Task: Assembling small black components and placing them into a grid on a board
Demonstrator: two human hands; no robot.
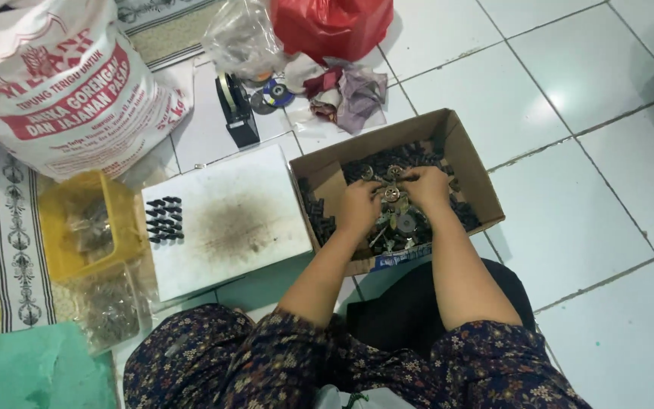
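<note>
Crowding cardboard box, white board, yellow tub

The white tiled floor carries a cardboard box beside a white board. A yellow tub, a printed sack, a red bag and a tape dispenser also lie on it.

A: Hands?
B: Left hand and right hand both down in the box, fingers curled into the metal parts.
A: Around it?
B: White board just left of the box, black pieces in rows on its left edge. Yellow tub beyond. Sack behind, on tiled floor.
</note>
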